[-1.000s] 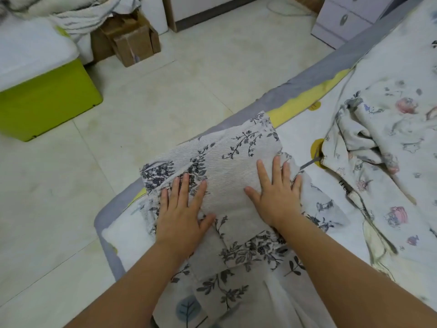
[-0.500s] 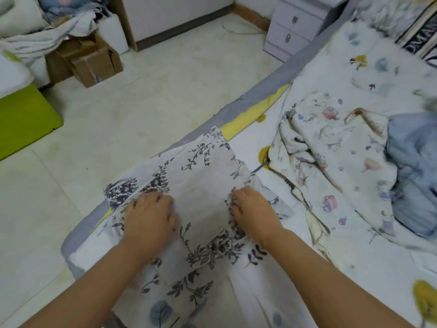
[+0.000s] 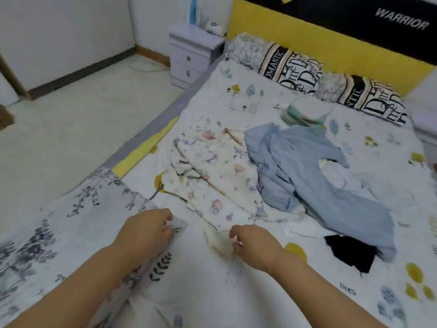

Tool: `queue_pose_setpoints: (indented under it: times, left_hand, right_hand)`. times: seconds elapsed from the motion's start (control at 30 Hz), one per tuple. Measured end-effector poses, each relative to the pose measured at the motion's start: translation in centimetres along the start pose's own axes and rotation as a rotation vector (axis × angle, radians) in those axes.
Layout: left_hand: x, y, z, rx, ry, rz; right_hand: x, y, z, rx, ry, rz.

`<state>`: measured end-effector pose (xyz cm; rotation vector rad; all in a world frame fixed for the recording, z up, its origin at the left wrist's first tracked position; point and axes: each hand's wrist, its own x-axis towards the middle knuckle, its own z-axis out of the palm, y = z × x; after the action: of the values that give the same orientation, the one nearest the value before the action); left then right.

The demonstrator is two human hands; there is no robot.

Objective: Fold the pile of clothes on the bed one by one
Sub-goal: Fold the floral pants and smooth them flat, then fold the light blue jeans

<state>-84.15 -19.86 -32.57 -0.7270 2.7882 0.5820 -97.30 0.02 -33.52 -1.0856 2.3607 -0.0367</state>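
Head view: my left hand (image 3: 146,229) pinches the white, grey-leaf-print cloth (image 3: 89,214).
Right hand (image 3: 254,245), loosely curled and empty, nears the limp cream printed garment (image 3: 220,171) at one o'clock; I'd take its hem.

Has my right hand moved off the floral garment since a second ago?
Yes. The right hand has left the black floral garment and shifted right, towards the cream cartoon-print garment, its fingers curled at that garment's near edge.

Arms: showing bare to the frame's edge, no sleeve appearing
Left hand (image 3: 146,229): wearing nothing
Right hand (image 3: 254,245): wearing nothing
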Motion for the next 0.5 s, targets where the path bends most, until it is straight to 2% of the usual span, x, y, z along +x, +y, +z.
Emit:
queue_pose_setpoints:
  times: [0.3, 0.5]
  left_hand:
    - [3.2, 14.7, 2.8, 0.008, -0.041, 0.12]
    - [6.5, 21.4, 6.4, 0.032, -0.057, 0.144]
  right_hand:
    - [-5.9, 14.2, -2.8, 0.057, 0.062, 0.245]
    - [-6.5, 21.9, -3.4, 0.05, 0.115, 0.313]
